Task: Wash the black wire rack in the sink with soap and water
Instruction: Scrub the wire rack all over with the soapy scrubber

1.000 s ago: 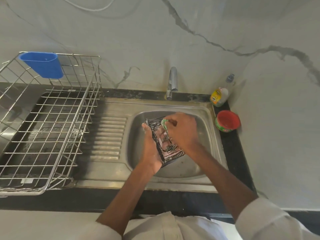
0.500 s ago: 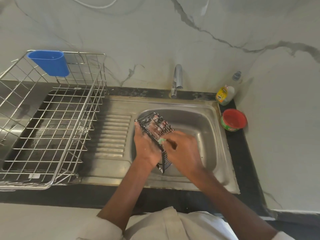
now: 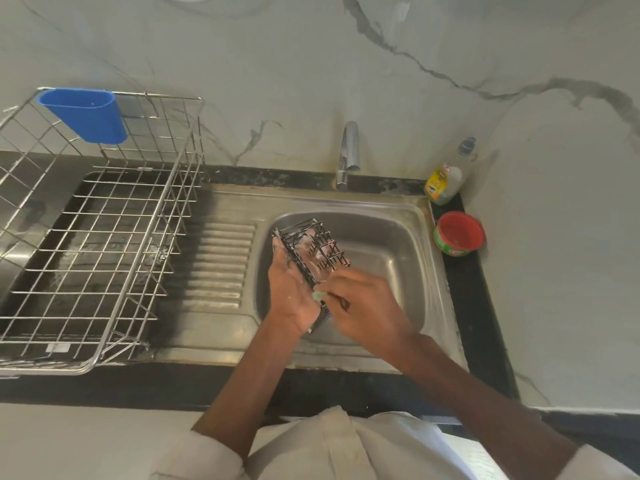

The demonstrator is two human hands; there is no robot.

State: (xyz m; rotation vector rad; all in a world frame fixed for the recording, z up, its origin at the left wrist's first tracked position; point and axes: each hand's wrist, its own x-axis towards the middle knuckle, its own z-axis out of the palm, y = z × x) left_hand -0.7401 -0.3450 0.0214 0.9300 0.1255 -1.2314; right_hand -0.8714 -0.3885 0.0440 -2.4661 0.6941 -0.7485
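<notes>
My left grip (image 3: 294, 292) clasps the black wire rack (image 3: 311, 251) over the sink (image 3: 388, 258); my right grip (image 3: 360, 306), at 4 o'clock, pinches a green scrubber (image 3: 318, 295).

The person wears a pale cream shirt (image 3: 346, 448). Its sleeves are pushed up, so both forearms are bare behind the left hand (image 3: 294, 296) and the right hand (image 3: 367, 306). White soap foam sticks to the left hand. The right hand looks blurred.
</notes>
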